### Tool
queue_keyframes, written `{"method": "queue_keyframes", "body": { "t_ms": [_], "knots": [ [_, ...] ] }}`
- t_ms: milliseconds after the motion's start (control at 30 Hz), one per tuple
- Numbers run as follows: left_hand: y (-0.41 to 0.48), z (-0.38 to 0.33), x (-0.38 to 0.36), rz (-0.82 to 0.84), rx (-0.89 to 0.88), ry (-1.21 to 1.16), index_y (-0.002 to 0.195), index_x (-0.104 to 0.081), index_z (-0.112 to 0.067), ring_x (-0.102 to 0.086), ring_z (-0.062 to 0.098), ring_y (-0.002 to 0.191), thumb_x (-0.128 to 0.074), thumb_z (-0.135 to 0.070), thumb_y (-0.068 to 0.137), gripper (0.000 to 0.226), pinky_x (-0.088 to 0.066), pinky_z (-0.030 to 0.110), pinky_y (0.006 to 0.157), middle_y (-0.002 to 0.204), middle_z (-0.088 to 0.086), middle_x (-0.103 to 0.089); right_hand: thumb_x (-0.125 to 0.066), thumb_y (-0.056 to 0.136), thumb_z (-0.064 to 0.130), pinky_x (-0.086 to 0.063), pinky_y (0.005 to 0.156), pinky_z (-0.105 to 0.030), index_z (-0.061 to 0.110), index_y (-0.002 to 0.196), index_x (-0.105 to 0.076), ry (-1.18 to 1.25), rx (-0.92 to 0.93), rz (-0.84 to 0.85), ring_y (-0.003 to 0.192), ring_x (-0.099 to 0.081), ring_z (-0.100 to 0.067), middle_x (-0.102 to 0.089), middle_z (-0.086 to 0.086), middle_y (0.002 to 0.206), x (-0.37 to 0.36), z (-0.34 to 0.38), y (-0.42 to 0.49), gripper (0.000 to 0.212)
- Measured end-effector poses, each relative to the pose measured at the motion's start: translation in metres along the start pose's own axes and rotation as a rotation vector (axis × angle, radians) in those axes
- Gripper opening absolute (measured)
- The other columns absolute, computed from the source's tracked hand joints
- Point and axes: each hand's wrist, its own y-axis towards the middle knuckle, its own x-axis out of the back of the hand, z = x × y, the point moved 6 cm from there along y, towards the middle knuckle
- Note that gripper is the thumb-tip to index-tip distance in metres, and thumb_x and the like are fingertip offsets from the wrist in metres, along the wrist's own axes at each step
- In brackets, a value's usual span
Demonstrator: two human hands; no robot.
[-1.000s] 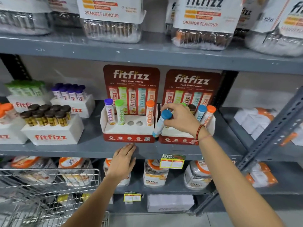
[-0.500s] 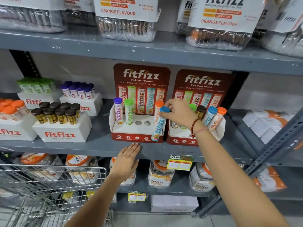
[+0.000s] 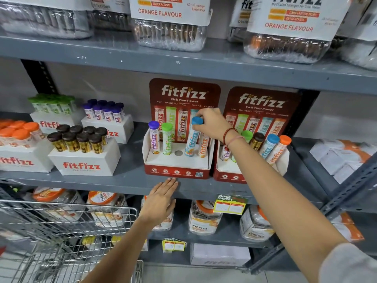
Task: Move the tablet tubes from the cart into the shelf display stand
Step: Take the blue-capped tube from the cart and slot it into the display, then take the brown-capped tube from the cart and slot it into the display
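My right hand (image 3: pixel 212 124) grips the blue cap of a blue-capped tablet tube (image 3: pixel 191 140), whose foot stands in a hole of the left red display stand (image 3: pixel 177 172). That stand also holds a purple-capped tube (image 3: pixel 154 139), a green-capped tube (image 3: pixel 167 140) and an orange tube (image 3: pixel 203 147), mostly hidden behind my hand. One round hole (image 3: pixel 178 153) in it is bare. My left hand (image 3: pixel 161 201) lies flat with fingers apart on the shelf's front edge below the stand. The wire cart (image 3: pixel 67 231) is at the lower left.
A second red stand (image 3: pixel 230 176) to the right holds several tubes. White boxes of brown-capped (image 3: pixel 81 139), purple-capped (image 3: pixel 106 112) and green-capped (image 3: pixel 53 105) tubes stand to the left. A grey shelf above carries large jars (image 3: pixel 285 43). A slanted metal brace (image 3: pixel 346 193) crosses on the right.
My right hand has carried the blue-capped tube up and left from the stand's front and set it upright in a hole. My left hand has stayed on the shelf edge.
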Motion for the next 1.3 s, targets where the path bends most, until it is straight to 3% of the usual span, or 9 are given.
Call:
{"method": "queue_keyframes", "body": {
  "t_ms": [133, 300, 367, 500, 700, 867, 1000, 1167, 1300],
  "knots": [
    [0.0, 0.001, 0.0, 0.005, 0.001, -0.009, 0.143, -0.019, -0.017, -0.015, 0.015, 0.141, -0.038, -0.033, 0.096, 0.054, -0.009, 0.033, 0.117, 0.154, 0.002, -0.022, -0.064, 0.08, 0.014, -0.046, 0.06, -0.033, -0.004, 0.088, -0.063, -0.053, -0.004, 0.055, 0.075, -0.053, -0.022, -0.053, -0.01, 0.085, -0.011, 0.001, 0.009, 0.02],
    [0.0, 0.0, 0.0, 0.004, -0.002, -0.012, 0.143, -0.018, -0.016, -0.014, 0.015, 0.142, -0.037, -0.032, 0.096, 0.053, -0.007, 0.033, 0.116, 0.154, 0.003, -0.02, -0.065, 0.08, 0.021, -0.054, 0.072, -0.041, 0.0, 0.093, -0.061, -0.163, -0.021, 0.099, 0.078, -0.056, -0.025, -0.055, -0.014, 0.095, -0.018, -0.003, 0.015, 0.025],
    [0.0, 0.001, -0.001, 0.006, -0.001, -0.017, 0.143, -0.019, -0.016, -0.015, 0.015, 0.141, -0.037, -0.032, 0.096, 0.053, -0.007, 0.034, 0.116, 0.154, 0.003, -0.021, -0.066, 0.079, 0.026, -0.051, 0.074, -0.039, 0.003, 0.097, -0.06, -0.209, -0.026, 0.13, 0.086, -0.053, -0.026, -0.049, -0.012, 0.095, -0.022, -0.006, 0.014, 0.029],
    [0.0, 0.001, -0.001, -0.011, 0.003, -0.032, 0.142, -0.022, -0.016, -0.019, 0.016, 0.141, -0.041, -0.031, 0.095, 0.053, -0.006, 0.035, 0.115, 0.152, 0.004, -0.026, -0.065, 0.08, 0.03, -0.047, 0.068, -0.034, 0.007, 0.084, -0.058, -0.237, -0.05, 0.161, 0.085, -0.054, -0.027, -0.052, -0.014, 0.094, -0.031, -0.011, 0.011, 0.024],
    [-0.001, 0.002, -0.002, 0.005, 0.012, -0.035, 0.143, -0.02, -0.018, -0.017, 0.014, 0.141, -0.04, -0.034, 0.095, 0.054, -0.005, 0.033, 0.115, 0.153, 0.001, -0.024, -0.063, 0.082, 0.034, -0.053, 0.085, -0.043, 0.005, 0.107, -0.06, -0.267, -0.063, 0.205, 0.099, -0.057, -0.03, -0.058, -0.017, 0.11, -0.031, -0.013, 0.013, 0.039],
    [-0.01, 0.003, 0.017, -0.077, 0.025, -0.087, 0.133, -0.042, -0.01, -0.037, 0.023, 0.133, -0.051, -0.025, 0.091, 0.045, -0.026, 0.041, 0.112, 0.142, 0.009, -0.045, -0.062, 0.084, 0.034, -0.045, 0.088, -0.04, 0.006, 0.11, -0.06, -0.125, 0.02, -0.008, 0.111, -0.048, -0.03, -0.06, -0.015, 0.109, -0.023, 0.004, 0.0, 0.038],
    [-0.037, 0.022, 0.041, -0.17, 0.134, -0.112, 0.12, -0.055, -0.007, -0.054, 0.029, 0.117, -0.058, -0.017, 0.087, 0.035, -0.044, 0.045, 0.097, 0.125, 0.014, -0.06, -0.061, 0.084, 0.025, -0.047, 0.087, -0.036, 0.008, 0.101, -0.066, -0.013, 0.145, -0.091, 0.102, -0.056, -0.028, -0.068, -0.012, 0.103, -0.049, 0.043, -0.017, 0.025],
    [-0.1, 0.058, 0.067, -0.257, 0.331, -0.128, 0.112, -0.058, -0.003, -0.058, 0.035, 0.101, -0.056, -0.012, 0.086, 0.028, -0.05, 0.045, 0.084, 0.109, 0.018, -0.065, -0.063, 0.083, 0.022, -0.051, 0.083, -0.038, 0.007, 0.1, -0.067, 0.119, 0.245, 0.134, 0.091, -0.061, -0.029, -0.07, -0.012, 0.091, -0.137, 0.098, -0.05, 0.023],
    [-0.173, 0.087, 0.068, -0.267, 0.595, -0.103, 0.113, -0.058, -0.002, -0.059, 0.035, 0.101, -0.056, -0.014, 0.089, 0.027, -0.049, 0.045, 0.087, 0.11, 0.02, -0.065, -0.063, 0.084, 0.023, -0.051, 0.084, -0.039, 0.006, 0.097, -0.066, 0.131, 0.308, 0.394, 0.094, -0.061, -0.03, -0.069, -0.015, 0.094, -0.225, 0.138, -0.084, 0.022]
  ]
}}
